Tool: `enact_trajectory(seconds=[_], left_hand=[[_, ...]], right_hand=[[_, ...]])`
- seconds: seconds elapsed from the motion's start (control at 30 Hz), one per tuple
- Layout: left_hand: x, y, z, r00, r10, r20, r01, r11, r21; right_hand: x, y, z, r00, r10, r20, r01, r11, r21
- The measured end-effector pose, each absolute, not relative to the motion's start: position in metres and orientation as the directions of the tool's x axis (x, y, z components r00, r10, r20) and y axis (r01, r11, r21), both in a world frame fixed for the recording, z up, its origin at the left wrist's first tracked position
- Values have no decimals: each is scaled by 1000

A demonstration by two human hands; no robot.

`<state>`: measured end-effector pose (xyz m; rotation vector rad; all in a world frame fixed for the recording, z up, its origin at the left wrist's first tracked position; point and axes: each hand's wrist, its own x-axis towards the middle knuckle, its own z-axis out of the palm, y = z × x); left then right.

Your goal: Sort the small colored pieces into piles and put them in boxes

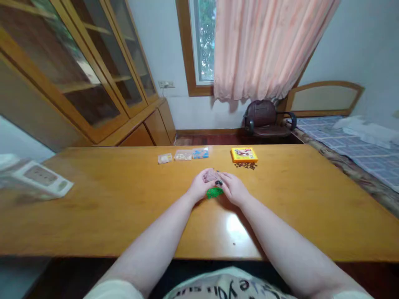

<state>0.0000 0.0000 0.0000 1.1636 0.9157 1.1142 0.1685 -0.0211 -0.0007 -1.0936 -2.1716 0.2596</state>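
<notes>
My left hand (200, 185) and my right hand (233, 189) meet over the middle of the table. Between them is a clear, pinkish plastic packet (211, 175), and the fingers of both hands are closed on it. Dark nail polish shows on the thumbs, which almost touch. Just below the thumbs lies a bright green patch (215, 192) that looks like small pieces or a textured bag; its exact kind is too small to make out. Parts of the packet are hidden behind the fingers.
Along the table's (131, 207) far side stand a small clear box (165, 158), a box of pale pieces (183, 155) and one of blue pieces (200, 153). A yellow box (244, 155) has small brown pieces (246, 165) before it. A white carton (43, 178) stands left.
</notes>
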Motion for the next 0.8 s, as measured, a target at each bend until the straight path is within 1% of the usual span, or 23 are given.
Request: enact_trajectory(seconds=[0.17, 0.33, 0.47, 0.57, 0.67, 0.73, 0.8], left_hand=[[0, -5, 0, 225, 974, 36, -182, 5, 983], [2, -8, -3, 285, 952, 110, -197, -54, 979], [-2, -4, -8, 321, 935, 149, -214, -81, 973], [-9, 1, -13, 367, 916, 159, -215, -83, 973], [-16, 5, -15, 416, 898, 146, -174, -80, 982], [-19, 6, -16, 441, 884, 158, -136, -109, 985], [-22, 8, -14, 444, 866, 230, -100, -207, 973]], right_hand=[[166, -22, -3, -390, 766, 510, 606, 631, -485], [170, -20, -8, -255, 792, 555, 541, 592, -597], [172, -18, -7, -222, 817, 532, 496, 565, -660], [173, -14, -8, -159, 863, 480, 464, 495, -735], [176, -8, -11, -31, 913, 406, 395, 385, -834], [178, -3, -13, 71, 940, 333, 275, 303, -913], [181, 2, -14, 141, 962, 235, 108, 221, -969]])
